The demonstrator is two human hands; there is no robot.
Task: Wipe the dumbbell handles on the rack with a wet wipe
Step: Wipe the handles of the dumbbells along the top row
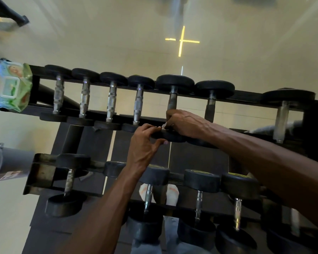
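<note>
Now right hand (184, 123) clutching wet wipe (163, 125) (barely visible), left hand (145, 143) pinching dumbbell (170, 136)

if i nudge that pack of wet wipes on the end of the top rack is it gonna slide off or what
Probably it would shift easily: the pack of wet wipes looks soft and crinkly, likely light. It sits at the very end of the top rack, partly overhanging, so a push outward could tip it off.

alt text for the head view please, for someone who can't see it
Seen from above, a right hand grips a white wipe at the near end of a dumbbell handle on the top row of a two-tier rack, while the left hand holds that dumbbell's near head. A wipes pack sits at the rack's left end.
</note>
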